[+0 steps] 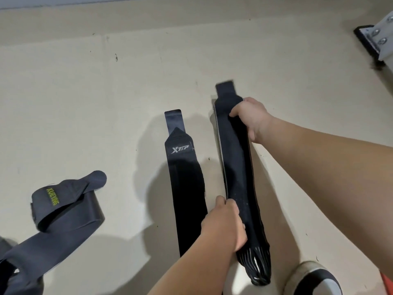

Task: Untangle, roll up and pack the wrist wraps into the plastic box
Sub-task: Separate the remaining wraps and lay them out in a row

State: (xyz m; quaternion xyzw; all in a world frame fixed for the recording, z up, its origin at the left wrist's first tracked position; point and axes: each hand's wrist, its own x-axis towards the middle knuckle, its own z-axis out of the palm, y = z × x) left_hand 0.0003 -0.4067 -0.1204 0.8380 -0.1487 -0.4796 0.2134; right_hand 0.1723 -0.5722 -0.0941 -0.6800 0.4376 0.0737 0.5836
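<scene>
Black wrap [236,167] runs lengthwise away from the person over the floor [106,92], held at both ends. The right hand [253,120] grips its far end just below the narrow tab, fingers curled round the edge. The left hand [225,224] grips the near end above the striped part. Just left of it the Xtep wrap [185,188] lies flat and straight. Well to the left, a grey wrap [63,209] lies loosely looped. A shoe [314,279] shows at lower right.
</scene>
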